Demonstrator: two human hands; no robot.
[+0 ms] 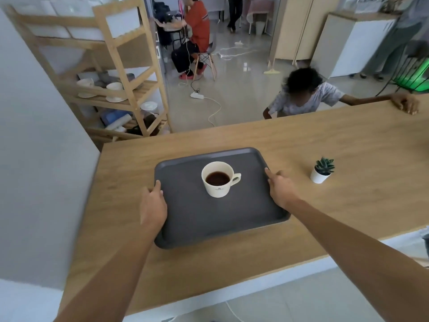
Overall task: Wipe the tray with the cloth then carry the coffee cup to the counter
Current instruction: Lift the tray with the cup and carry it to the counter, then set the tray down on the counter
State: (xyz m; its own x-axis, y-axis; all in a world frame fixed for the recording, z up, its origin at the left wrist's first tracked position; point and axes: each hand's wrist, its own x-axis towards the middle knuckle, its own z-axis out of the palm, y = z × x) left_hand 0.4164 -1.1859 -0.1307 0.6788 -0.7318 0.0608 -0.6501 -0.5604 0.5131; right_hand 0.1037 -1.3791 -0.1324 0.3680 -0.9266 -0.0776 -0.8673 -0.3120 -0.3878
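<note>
Head view: both hands, left (153,206) and right (282,190), are gripping the stiff tray's (209,225) side rims, fingers curled, steadying the breakable, nearly full cup (218,181) over the bench (348,145).

The scene was evenly and softly lit, daylight seeming to come from beyond the hands; the floor (234,73) far ahead of them carried pale glare; a faint shadow lay under the tray (209,224) edge nearest the wrists; a green glow (415,77) bled in far right of the right hand (282,190); wide-angle bending curved the shelf (111,73) left of the left hand (153,205); motion blur smeared the wall (39,159) and the distant figures.
</note>
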